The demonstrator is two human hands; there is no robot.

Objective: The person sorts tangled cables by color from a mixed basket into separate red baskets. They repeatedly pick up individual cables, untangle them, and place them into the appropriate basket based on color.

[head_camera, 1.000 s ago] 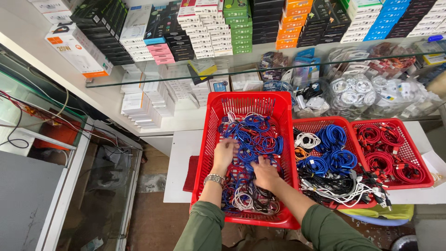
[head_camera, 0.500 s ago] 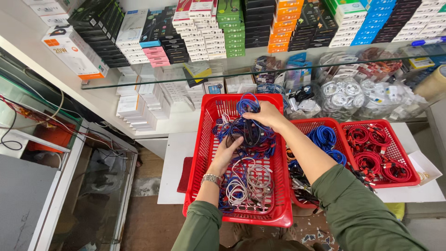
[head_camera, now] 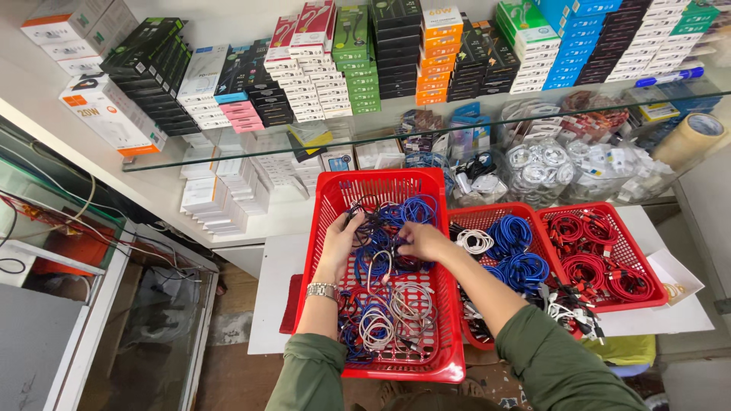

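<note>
Sorting in progress: left hand (head_camera: 339, 242) and right hand (head_camera: 423, 241) both gripping tangled blue cables (head_camera: 384, 228) at far end of large red basket (head_camera: 445, 335). Separating one coil likely calls for steady, gentle pulling.

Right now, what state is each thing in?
Large red basket: holds loose tangled cables.
Left hand: in the cables, grip unclear.
Right hand: in the cables, grip unclear.
Middle basket: blue and white coils.
Right basket: red coils.
Tape roll: on its side.

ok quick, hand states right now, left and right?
Left hand: curled into the tangled blue and black coiled cables in the large red plastic basket; firm hold unclear.
Right hand: closed on the same cables.
</note>
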